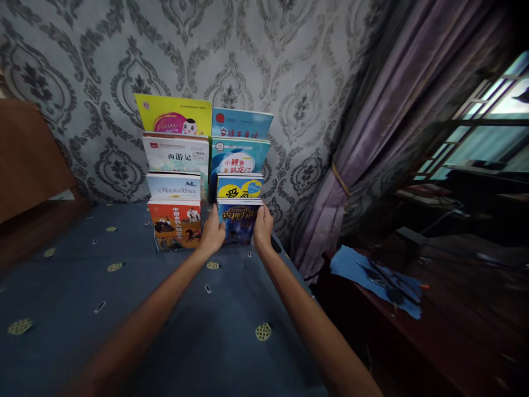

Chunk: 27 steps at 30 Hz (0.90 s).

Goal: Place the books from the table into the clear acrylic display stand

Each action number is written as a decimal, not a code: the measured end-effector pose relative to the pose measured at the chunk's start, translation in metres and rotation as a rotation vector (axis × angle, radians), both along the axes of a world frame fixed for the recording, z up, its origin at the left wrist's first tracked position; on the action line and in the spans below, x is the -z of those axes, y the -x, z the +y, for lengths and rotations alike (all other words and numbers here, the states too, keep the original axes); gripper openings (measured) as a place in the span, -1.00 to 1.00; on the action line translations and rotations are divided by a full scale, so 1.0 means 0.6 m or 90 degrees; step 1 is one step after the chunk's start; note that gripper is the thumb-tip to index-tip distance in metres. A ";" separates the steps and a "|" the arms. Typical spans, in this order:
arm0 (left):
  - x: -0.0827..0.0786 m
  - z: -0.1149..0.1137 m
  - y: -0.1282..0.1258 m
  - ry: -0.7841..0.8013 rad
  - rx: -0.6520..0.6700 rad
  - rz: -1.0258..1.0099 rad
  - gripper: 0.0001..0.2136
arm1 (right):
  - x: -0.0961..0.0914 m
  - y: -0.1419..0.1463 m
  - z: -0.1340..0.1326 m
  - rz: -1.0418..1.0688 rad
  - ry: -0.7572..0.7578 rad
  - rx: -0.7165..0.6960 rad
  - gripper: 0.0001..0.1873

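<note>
A dark blue book (236, 223) stands upright at the front of the right-hand row of books. My left hand (212, 232) closes on its left edge, thumb towards the cover. My right hand (263, 225) grips the opposite edge, its fingers partly hidden behind. Just behind it rises a yellow and blue book (238, 187), then a light blue book (239, 157) and a taller blue one (243, 122). The left-hand row has an orange book (176, 223) in front, a pale blue book (173, 184), a white book (177, 151) and a yellow book (173, 113) at the back.
The books stand on a bed-like surface with a dark blue patterned cloth (165, 320), against a grey patterned wall (297, 71). A brown panel (33, 154) is at the left. On the right are a tied purple curtain (351, 143) and a dark red table (446, 331) bearing a blue cloth (351, 264).
</note>
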State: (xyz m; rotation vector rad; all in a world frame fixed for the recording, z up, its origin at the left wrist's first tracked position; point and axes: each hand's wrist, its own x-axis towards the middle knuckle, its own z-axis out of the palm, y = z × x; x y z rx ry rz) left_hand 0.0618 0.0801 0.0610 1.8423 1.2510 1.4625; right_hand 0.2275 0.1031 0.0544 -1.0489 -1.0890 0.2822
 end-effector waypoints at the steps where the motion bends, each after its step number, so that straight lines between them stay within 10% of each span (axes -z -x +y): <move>1: 0.006 -0.004 -0.004 0.012 -0.011 -0.003 -0.28 | 0.002 0.002 -0.003 0.003 0.002 0.003 -0.44; 27: 0.079 -0.014 -0.011 0.028 -0.096 0.014 -0.38 | 0.044 0.038 -0.019 0.044 0.032 0.130 -0.33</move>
